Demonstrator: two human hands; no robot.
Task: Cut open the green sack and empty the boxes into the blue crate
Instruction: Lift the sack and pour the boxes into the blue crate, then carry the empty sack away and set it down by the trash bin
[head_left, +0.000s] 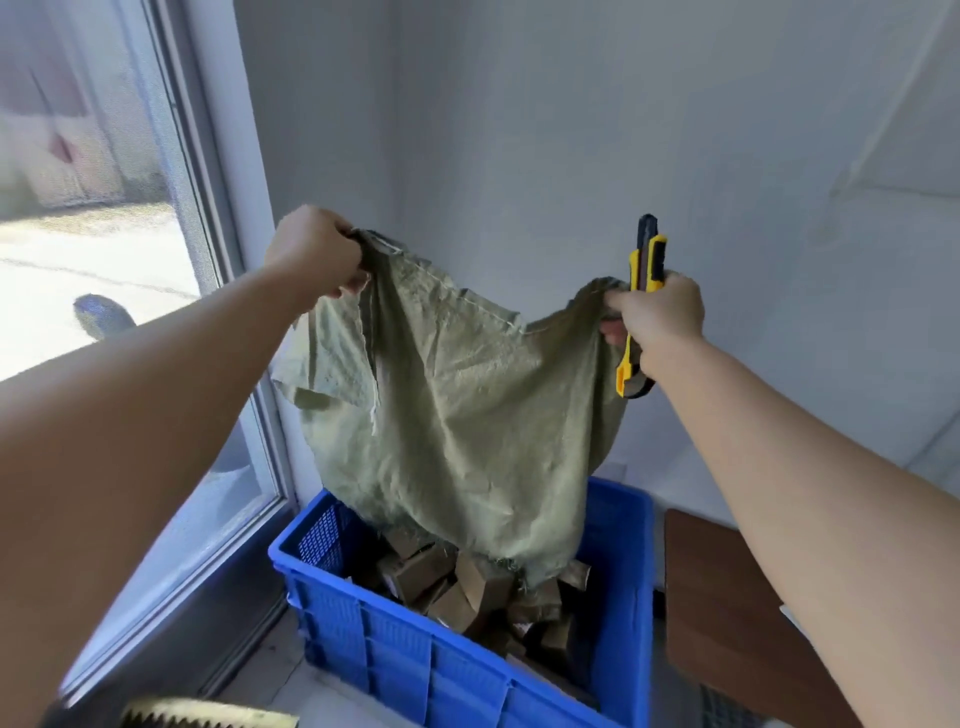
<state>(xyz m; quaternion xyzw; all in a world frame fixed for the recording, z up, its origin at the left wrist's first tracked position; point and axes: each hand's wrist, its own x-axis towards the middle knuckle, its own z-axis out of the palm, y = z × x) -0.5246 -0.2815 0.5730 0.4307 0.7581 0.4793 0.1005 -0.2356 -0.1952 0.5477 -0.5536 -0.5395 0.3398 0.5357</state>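
The green sack (447, 415) hangs upside down above the blue crate (415, 670), its ragged open end dipping into the crate among the small brown boxes (467, 587) heaped inside. The left hand (317, 249) has its grip clenched on one upper corner of the sack. The right hand (660, 317) pinches the other corner, its grip also closed around a yellow and black knife (645, 275) that stands upright. The crate sits on the floor in a corner, beside a window (104, 208) and a brown board (727, 613).
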